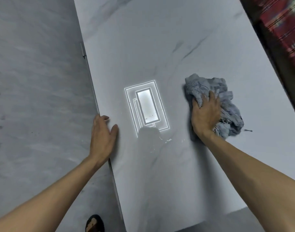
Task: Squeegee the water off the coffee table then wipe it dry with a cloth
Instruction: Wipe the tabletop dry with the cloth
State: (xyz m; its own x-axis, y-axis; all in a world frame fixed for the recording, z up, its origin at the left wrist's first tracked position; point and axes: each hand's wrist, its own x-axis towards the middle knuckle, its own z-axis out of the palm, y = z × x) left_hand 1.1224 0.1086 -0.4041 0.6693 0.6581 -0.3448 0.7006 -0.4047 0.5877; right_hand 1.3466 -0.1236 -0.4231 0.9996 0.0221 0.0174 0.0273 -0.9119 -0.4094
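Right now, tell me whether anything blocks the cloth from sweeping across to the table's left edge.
Nothing visible does. Between the cloth under the right hand and the left edge lie only bare tabletop, a lamp reflection and a few water drops; the left hand rests at that edge.

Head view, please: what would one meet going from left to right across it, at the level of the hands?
Grey floor → left hand → bright light reflection on the coffee table → cloth, gripped by the right hand.

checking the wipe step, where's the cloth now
Head view: the crumpled blue-grey cloth lies right of centre on the white coffee table, gripped by the right hand.
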